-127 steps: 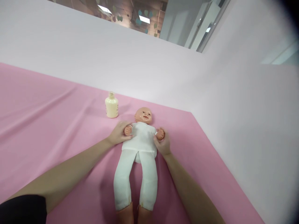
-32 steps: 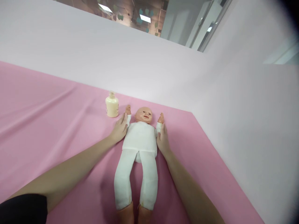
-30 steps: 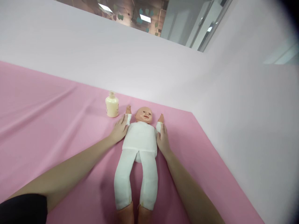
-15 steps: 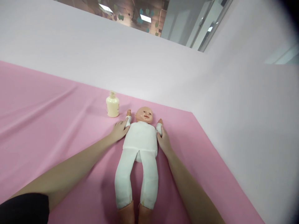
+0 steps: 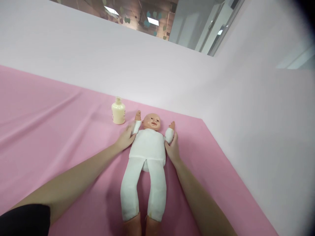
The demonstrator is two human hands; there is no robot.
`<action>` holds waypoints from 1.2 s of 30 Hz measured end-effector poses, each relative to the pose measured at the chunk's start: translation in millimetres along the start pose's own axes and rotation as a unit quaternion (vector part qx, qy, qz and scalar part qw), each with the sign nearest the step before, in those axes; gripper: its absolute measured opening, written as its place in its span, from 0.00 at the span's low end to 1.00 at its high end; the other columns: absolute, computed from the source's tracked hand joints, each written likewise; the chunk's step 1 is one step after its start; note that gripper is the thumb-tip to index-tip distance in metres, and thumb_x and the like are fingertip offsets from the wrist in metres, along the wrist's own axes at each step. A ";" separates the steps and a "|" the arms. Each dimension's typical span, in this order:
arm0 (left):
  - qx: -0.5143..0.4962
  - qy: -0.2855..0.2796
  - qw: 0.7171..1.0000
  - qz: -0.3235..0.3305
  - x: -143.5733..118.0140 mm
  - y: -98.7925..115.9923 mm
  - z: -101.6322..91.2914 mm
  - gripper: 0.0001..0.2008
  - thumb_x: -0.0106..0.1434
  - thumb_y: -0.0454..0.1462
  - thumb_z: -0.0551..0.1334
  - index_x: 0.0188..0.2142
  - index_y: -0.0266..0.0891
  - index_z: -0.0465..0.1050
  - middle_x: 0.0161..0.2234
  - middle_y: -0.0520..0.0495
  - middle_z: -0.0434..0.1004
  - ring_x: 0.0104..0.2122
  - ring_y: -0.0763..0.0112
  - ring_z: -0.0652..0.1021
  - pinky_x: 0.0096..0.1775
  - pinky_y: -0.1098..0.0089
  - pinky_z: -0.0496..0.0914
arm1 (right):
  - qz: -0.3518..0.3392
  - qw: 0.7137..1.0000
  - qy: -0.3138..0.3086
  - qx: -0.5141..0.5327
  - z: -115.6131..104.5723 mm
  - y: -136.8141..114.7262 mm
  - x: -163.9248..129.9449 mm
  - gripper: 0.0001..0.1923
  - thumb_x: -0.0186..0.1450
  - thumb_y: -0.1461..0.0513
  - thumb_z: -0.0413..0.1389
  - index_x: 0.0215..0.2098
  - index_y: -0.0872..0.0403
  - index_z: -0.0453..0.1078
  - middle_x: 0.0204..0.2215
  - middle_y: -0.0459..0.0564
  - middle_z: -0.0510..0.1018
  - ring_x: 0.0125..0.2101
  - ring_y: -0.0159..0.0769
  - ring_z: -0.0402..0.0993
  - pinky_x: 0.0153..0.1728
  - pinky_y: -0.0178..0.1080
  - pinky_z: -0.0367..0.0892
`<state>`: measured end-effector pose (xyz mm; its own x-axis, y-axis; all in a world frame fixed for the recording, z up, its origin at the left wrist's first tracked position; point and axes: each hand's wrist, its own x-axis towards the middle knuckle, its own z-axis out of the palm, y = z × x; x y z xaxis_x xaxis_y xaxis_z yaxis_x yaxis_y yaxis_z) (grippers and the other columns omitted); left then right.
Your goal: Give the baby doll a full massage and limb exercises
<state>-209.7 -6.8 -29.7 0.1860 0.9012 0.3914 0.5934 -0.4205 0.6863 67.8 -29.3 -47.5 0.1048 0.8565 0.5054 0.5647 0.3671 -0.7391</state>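
Note:
A baby doll (image 5: 147,144) with a white cloth body lies on its back on the pink sheet (image 5: 81,131), its head toward the wall. My left hand (image 5: 126,137) is closed round the doll's arm on the left (image 5: 136,126), thumb toward the shoulder. On the other side, my right hand (image 5: 172,148) grips the doll's arm on the right (image 5: 169,134), with the fingers partly hidden behind it. Both doll arms point up beside the head, and their small hands stick out above my grip. The doll's feet are cut off by the lower frame edge.
A cream pump bottle (image 5: 118,112) stands upright on the sheet, left of the doll's head. White walls (image 5: 157,78) border the sheet at the back and right. Above the back wall, a window (image 5: 137,16) shows ceiling lights.
Both doll arms have been raised slightly off the sheet, and their small hands sit higher in view. My hands keep hold of them. The bottle and the doll's body stay in place.

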 end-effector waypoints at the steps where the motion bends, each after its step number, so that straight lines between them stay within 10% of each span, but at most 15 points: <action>1: -0.012 0.010 1.000 0.010 -0.6 1.4 -0.1 0.37 0.64 0.42 0.53 0.67 0.37 0.37 0.63 0.36 0.53 0.61 0.55 0.60 0.59 0.55 0.58 | 0.001 1.000 0.008 0.010 0.1 -1.7 -0.3 0.40 0.61 0.57 0.53 0.66 0.52 0.38 0.62 0.60 0.56 0.60 0.45 0.57 0.57 0.52 0.59; 10: -0.086 0.039 0.995 0.035 -3.7 8.8 -3.3 0.44 0.56 0.48 0.63 0.65 0.40 0.43 0.57 0.38 0.61 0.53 0.59 0.68 0.54 0.59 0.66 | -0.014 0.996 0.025 0.081 -2.6 -22.9 -3.1 0.44 0.59 0.58 0.56 0.66 0.53 0.36 0.59 0.61 0.60 0.55 0.42 0.65 0.53 0.47 0.65; 15: -0.020 0.016 0.992 0.120 -7.1 12.9 -9.7 0.23 0.55 0.48 0.64 0.47 0.41 0.67 0.46 0.43 0.72 0.48 0.59 0.72 0.53 0.58 0.65 | -0.074 0.996 0.007 0.045 -5.7 -26.0 -9.4 0.30 0.58 0.57 0.58 0.57 0.51 0.58 0.48 0.54 0.72 0.48 0.42 0.71 0.51 0.47 0.67; 25: 0.021 -0.032 0.973 0.226 -9.2 14.1 -10.4 0.15 0.54 0.47 0.62 0.38 0.41 0.69 0.37 0.44 0.75 0.40 0.63 0.74 0.47 0.61 0.67 | -0.216 0.973 -0.080 0.015 -12.2 -38.1 -12.2 0.08 0.57 0.60 0.56 0.37 0.51 0.69 0.29 0.48 0.75 0.34 0.40 0.72 0.41 0.46 0.69; 30: -0.004 0.006 0.988 0.156 -8.7 12.5 -5.8 0.19 0.58 0.45 0.61 0.46 0.38 0.66 0.43 0.43 0.74 0.44 0.61 0.74 0.49 0.60 0.68 | -0.159 0.986 -0.038 0.029 -2.6 -22.2 -12.2 0.27 0.61 0.58 0.56 0.58 0.52 0.56 0.47 0.55 0.72 0.48 0.42 0.70 0.52 0.48 0.66; 36: -0.047 0.061 0.997 0.023 -2.2 1.1 3.2 0.33 0.67 0.43 0.48 0.66 0.33 0.36 0.63 0.34 0.52 0.64 0.58 0.56 0.62 0.56 0.54 | -0.071 0.997 -0.024 -0.030 5.8 -6.2 -5.3 0.35 0.70 0.56 0.41 0.67 0.56 0.28 0.67 0.61 0.43 0.67 0.43 0.40 0.63 0.54 0.47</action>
<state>-207.0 -8.9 -31.8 0.1109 0.8635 0.4920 0.5092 -0.4745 0.7180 59.0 -34.1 -48.1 -0.0181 0.8142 0.5803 0.6185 0.4652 -0.6333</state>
